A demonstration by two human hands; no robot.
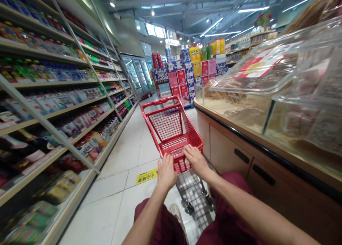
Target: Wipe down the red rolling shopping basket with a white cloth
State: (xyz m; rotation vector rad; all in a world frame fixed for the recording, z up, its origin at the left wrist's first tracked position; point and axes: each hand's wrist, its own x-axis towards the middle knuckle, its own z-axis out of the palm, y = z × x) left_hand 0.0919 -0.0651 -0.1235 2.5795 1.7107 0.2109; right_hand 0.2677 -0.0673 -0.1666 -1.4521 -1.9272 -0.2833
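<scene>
A red plastic shopping cart (169, 125) stands in front of me, its basket empty and its wheels (188, 206) on the tiles. My left hand (167, 171) is closed over the left part of the near rim, with the fingers pointing forward. On the right part of the same rim, my right hand (196, 161) has its fingers laid over the edge and its thumb lower down. The palms and the undersides of the fingers are hidden.
Shelves of bottles and packs (58, 77) line the left side. To the right runs a wooden counter (224, 138) with clear food boxes (256, 66). Stacked drink cartons (184, 79) stand ahead. A yellow floor sticker (146, 176) lies left of the cart.
</scene>
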